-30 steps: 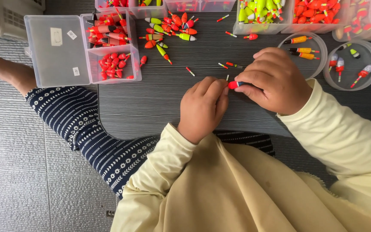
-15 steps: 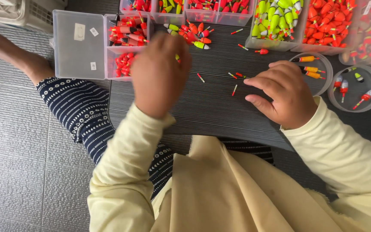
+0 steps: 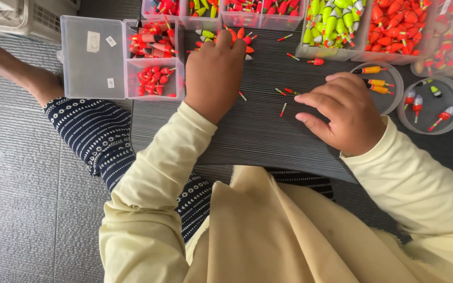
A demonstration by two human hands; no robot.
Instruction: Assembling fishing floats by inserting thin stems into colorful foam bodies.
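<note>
Left hand (image 3: 215, 73) reaches over the loose pile of small orange and yellow plastic fishing floats (image 3: 239, 37) on the dark ribbed table (image 3: 252, 131); fingertips hidden, so grip cannot be told. Right hand (image 3: 342, 112) rests flat, fingers half-spread, holding nothing, beside thin red float stems (image 3: 284, 107). Risk: either wrist could sweep stems off the table, or nudge the clear divided plastic box (image 3: 121, 57).

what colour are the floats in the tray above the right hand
Mostly yellow-green floats in the head view.
</note>
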